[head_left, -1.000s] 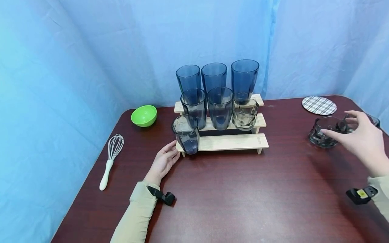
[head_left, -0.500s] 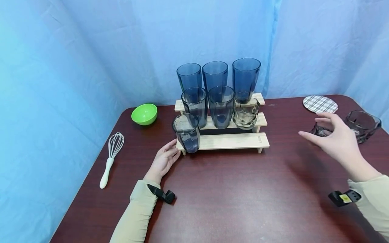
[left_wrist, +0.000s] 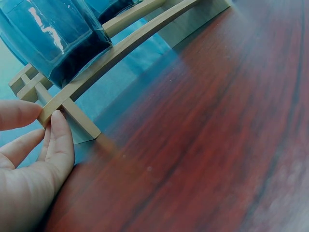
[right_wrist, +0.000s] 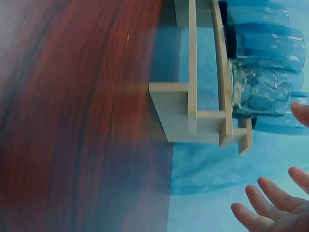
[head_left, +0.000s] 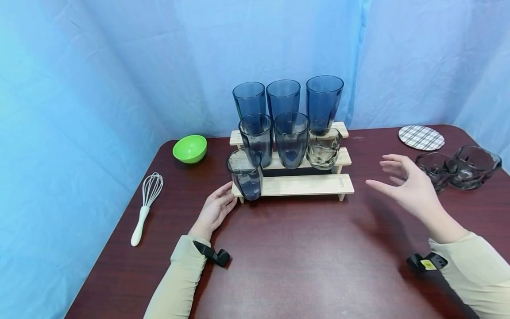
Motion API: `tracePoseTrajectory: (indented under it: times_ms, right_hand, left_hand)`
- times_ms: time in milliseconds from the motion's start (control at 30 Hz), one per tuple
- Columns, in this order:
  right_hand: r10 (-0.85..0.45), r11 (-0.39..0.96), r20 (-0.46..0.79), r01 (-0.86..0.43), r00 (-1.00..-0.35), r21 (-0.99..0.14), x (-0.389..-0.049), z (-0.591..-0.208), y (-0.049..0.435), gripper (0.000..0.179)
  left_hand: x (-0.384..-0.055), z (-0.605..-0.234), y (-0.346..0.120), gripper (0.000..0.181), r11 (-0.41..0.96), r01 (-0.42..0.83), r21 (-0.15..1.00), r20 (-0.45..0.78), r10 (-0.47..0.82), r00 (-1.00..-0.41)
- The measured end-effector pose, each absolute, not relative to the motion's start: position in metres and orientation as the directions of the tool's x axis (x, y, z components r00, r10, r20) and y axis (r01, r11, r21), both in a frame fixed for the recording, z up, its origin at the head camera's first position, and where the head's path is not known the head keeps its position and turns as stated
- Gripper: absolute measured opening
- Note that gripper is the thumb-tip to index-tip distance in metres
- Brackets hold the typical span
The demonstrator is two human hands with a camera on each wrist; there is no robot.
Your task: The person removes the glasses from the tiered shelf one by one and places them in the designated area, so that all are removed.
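Note:
A three-step wooden rack (head_left: 304, 185) stands at the back of the table. My left hand (head_left: 215, 215) pinches the left end of its lowest step between thumb and fingers, plainly seen in the left wrist view. Just above those fingers, a blue-grey tumbler (head_left: 246, 175) sits on that step. Two tumblers and a short clear glass (head_left: 323, 153) share the middle step; taller blue tumblers (head_left: 324, 99) line the top one. My right hand (head_left: 412, 190), fingers spread and holding nothing, hovers between the rack and two short dark glasses (head_left: 476, 168), partly covering the nearer glass (head_left: 434, 166).
A green bowl (head_left: 190, 149) and a white-handled whisk (head_left: 145, 206) lie left of the rack. At the back right is a round checked coaster (head_left: 421, 138). Blue curtains (head_left: 191, 57) hang close behind the dark wooden table (head_left: 295, 257).
My right hand has moved left, away from the short dark glasses toward the rack, with nothing in it. The left hand stays at the rack's end.

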State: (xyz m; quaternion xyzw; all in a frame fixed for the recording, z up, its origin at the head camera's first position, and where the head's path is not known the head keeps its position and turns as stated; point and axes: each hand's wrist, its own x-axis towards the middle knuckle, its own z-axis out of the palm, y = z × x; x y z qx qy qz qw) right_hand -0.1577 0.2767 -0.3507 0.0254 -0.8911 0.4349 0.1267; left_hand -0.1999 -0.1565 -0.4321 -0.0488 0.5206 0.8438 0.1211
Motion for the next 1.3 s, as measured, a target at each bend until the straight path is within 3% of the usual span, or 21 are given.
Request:
tracePoseTrajectory:
  times_ms: [600, 1300]
  right_hand:
    - [-0.148, 0.537, 0.221, -0.266, -0.964, -0.8, -0.162, -0.356, 0.213, 0.063]
    - [-0.208, 0.37, 0.302, -0.36, -0.93, -0.856, -0.173, -0.373, 0.132, 0.072]
  left_hand:
    - [-0.2, -0.431, -0.156, 0.053, -0.429, -0.25, 0.868, -0.204, 0.152, -0.967]
    - [-0.2, -0.431, -0.156, 0.054, -0.432, -0.255, 0.865, -0.207, 0.156, -0.966]
